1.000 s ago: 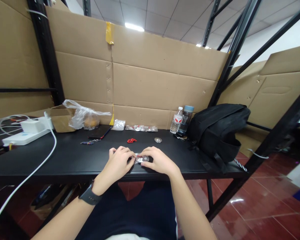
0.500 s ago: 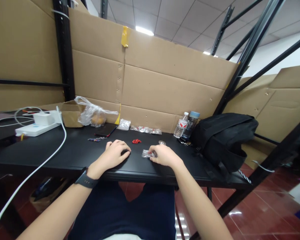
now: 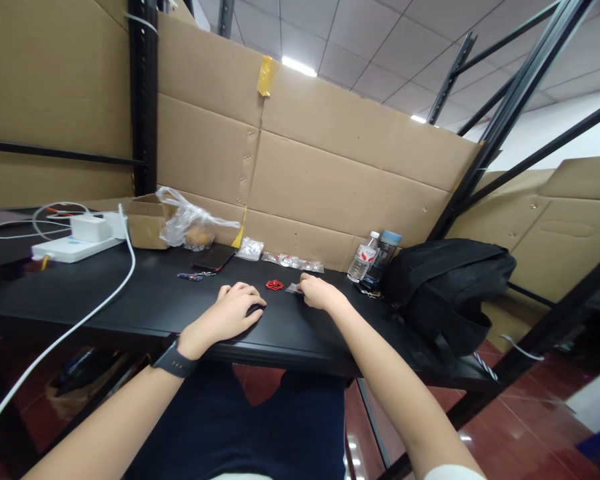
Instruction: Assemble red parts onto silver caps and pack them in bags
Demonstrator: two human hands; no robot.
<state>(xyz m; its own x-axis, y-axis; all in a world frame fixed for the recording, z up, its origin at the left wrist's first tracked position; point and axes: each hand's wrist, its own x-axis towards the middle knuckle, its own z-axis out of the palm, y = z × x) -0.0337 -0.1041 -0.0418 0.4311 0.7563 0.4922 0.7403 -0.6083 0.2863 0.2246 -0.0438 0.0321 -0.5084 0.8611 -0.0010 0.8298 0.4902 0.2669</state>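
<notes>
The left hand (image 3: 234,311) rests palm down on the counter (image 3: 130,300), fingers loosely curled and holding nothing, as if to steady the body. Farther out, the right hand (image 3: 316,292) pinches a small clear packet (image 3: 293,288) flat against the counter, just beside a red clip (image 3: 275,285), with more packets (image 3: 293,261) lined along the cardboard wall (image 3: 330,180).

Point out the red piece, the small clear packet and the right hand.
red piece (image 3: 275,285), head view, its middle.
small clear packet (image 3: 293,289), head view, visible left end.
right hand (image 3: 317,294), head view, back of hand.
</notes>
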